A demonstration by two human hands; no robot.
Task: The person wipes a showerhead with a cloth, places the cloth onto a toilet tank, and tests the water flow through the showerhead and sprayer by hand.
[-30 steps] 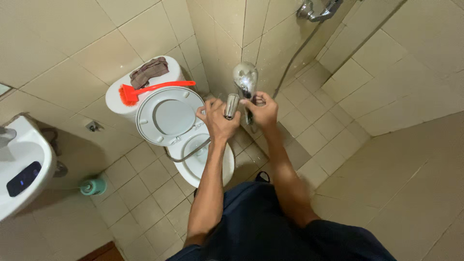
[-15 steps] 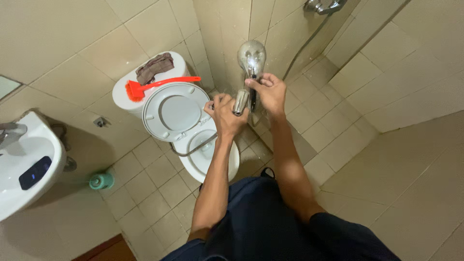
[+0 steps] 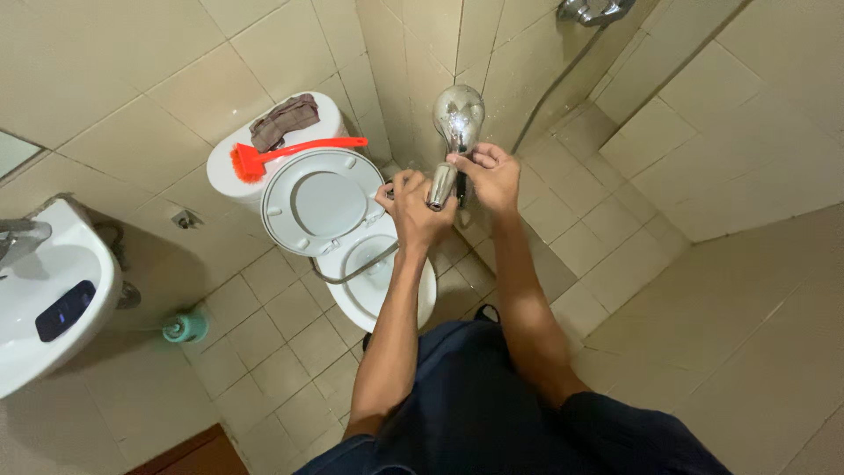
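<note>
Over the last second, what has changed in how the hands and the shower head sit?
The shower head has been raised a little and turned more upright. The right hand has slid up to grip its neck, while the left hand keeps hold of the lower handle end where the hose joins. Nothing was let go. The toilet, the red brush on the tank and the sink stayed as they were.

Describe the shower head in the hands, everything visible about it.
The shower head is shiny chrome, with a rounded oval head on a tapering handle, held nearly upright over the toilet. The right hand grips its neck; the left hand holds the lower end, where a grey hose loops away.
</note>
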